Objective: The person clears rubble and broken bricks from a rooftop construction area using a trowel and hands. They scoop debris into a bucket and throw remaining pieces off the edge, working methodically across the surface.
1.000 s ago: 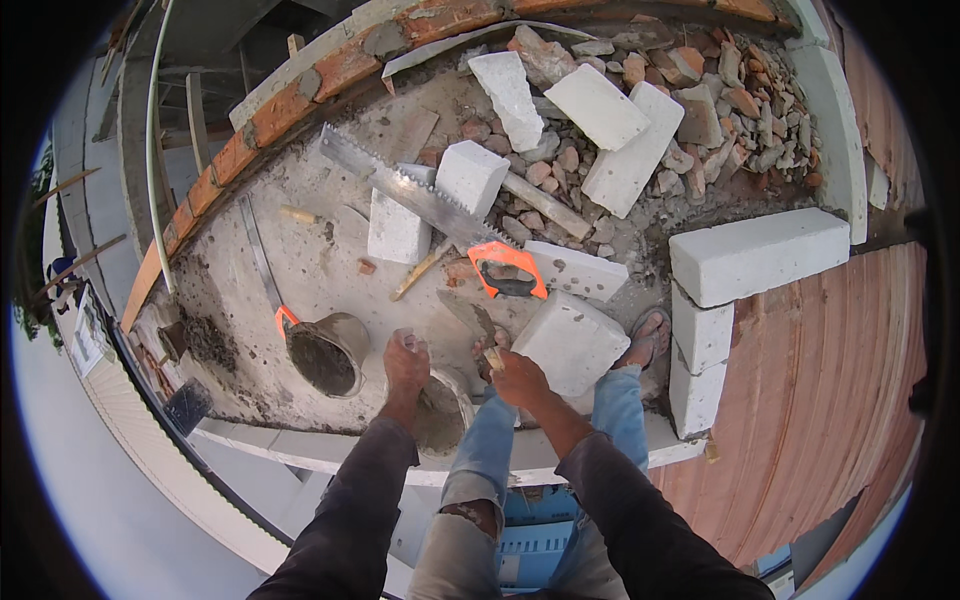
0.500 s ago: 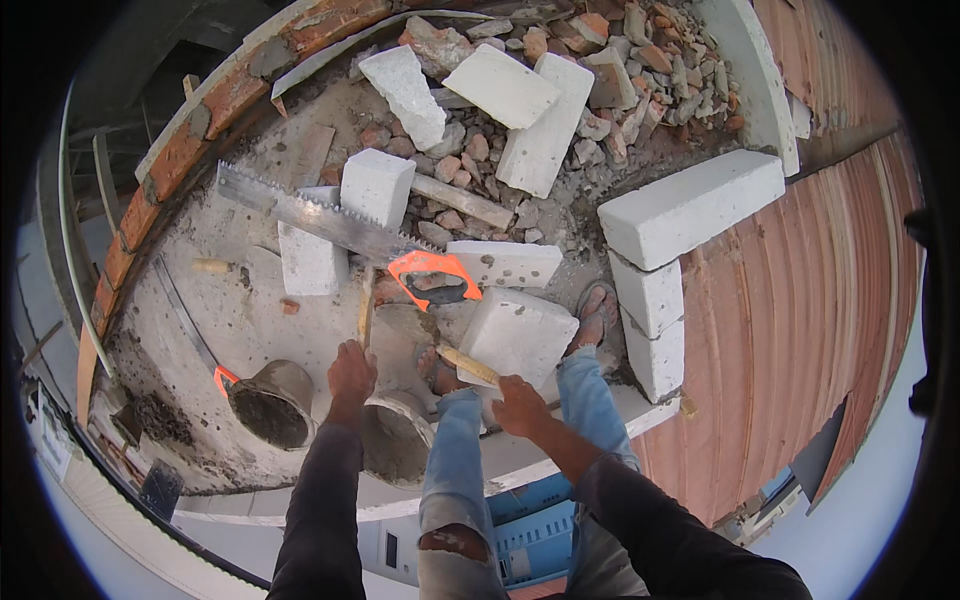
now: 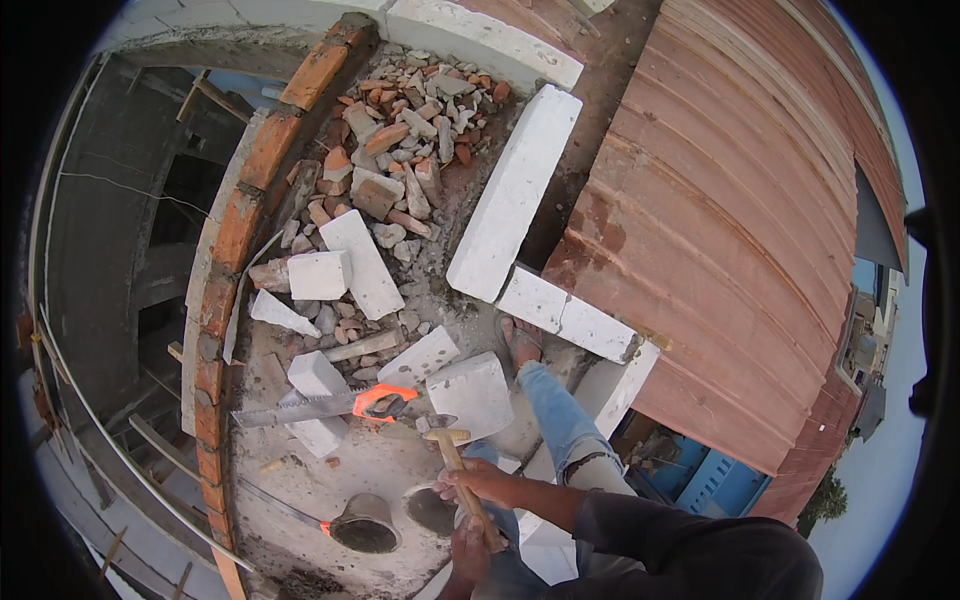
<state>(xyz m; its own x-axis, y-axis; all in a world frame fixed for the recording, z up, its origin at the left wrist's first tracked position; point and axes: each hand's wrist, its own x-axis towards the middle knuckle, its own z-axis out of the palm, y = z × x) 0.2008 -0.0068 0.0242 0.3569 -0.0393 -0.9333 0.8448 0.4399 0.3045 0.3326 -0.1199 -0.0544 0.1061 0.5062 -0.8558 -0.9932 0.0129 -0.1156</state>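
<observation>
Wooden-handled tool (image 3: 452, 458), one, was held slantwise above the floor (image 3: 310, 485), the right hand (image 3: 478, 480) closed around its shaft and the left hand (image 3: 468, 553) at the lower end, hold unclear. Half a second earlier the hands had been well apart; their meeting put both at this single tool. Beyond lay a white block (image 3: 470, 397), an orange-handled saw (image 3: 305, 409) and heaped rubble (image 3: 390, 140); leftward, a grey bucket (image 3: 367, 508).

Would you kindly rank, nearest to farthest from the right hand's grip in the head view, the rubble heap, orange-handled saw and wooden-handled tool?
1. Wooden-handled tool, held.
2. Orange-handled saw, ahead and left.
3. Rubble heap, far ahead.
</observation>
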